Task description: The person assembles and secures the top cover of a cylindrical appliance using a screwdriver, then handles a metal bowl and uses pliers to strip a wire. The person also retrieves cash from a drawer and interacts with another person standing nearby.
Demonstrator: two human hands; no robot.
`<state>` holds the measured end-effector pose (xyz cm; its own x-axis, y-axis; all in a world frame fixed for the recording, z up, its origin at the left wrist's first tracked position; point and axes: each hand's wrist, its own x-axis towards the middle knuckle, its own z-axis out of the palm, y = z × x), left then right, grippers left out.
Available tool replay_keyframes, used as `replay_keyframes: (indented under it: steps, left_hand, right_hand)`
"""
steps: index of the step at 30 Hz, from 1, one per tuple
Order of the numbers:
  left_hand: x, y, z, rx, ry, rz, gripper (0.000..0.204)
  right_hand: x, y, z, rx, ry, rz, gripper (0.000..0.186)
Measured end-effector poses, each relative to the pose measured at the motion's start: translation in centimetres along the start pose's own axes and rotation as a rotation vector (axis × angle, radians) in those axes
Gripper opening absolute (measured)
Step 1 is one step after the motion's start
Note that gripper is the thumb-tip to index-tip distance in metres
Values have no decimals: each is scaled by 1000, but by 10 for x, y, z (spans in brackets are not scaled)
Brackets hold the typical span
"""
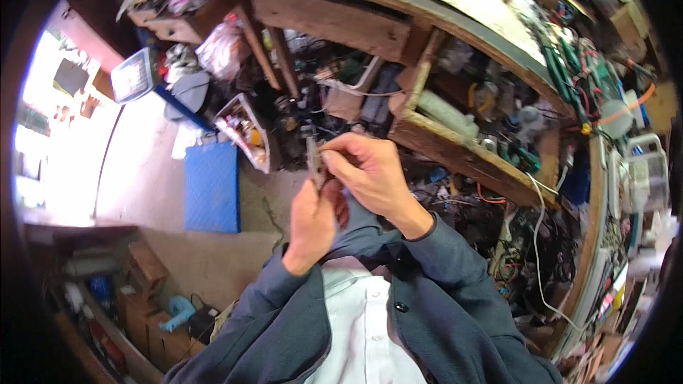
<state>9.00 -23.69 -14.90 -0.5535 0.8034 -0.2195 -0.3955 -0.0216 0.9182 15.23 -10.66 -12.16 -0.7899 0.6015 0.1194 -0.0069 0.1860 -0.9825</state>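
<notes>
A small, thin, greyish flat piece [313, 158] stands upright between my hands in front of my body; its kind is too small to make out. My left hand [311, 224] is closed round its lower end, thumb up along the side. From the right, my right hand [372, 174] is pinched with thumb and forefinger against the piece's upper part. Whatever sits between those right fingertips is hidden.
A wooden workbench [313, 20] with a crammed open drawer [469, 153] stands ahead and right. Pliers [562, 64] hang along its right edge. To the left are a blue mat [212, 188], a scale [135, 77] and a tilted white box [245, 131]. Cables tangle at lower right.
</notes>
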Motion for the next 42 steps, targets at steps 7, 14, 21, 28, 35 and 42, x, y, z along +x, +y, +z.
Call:
replay_keyframes:
  steps: [7, 14, 21, 28, 35, 42]
  left_hand:
    - [1, 6, -19, -180, 44, -40, 13]
    - [4, 13, -17, -217, -8, -35, 17]
    - [3, 16, -17, -211, -28, -34, 16]
    - [8, 22, -19, -204, -31, -92, 16]
    - [9, 33, -14, -309, -136, -129, 22]
    - [2, 45, -11, -382, -172, -227, 25]
  right_hand:
    - [21, -49, -110, -631, 141, -265, 15]
    - [31, 15, -248, -1593, -39, 53, 14]
    - [34, 13, -261, -1692, -100, -31, 13]
    - [26, -12, -238, -1377, 301, -438, 14]
    - [18, -30, -156, 152, 164, -4, 23]
    - [6, -12, -68, -415, 71, -70, 25]
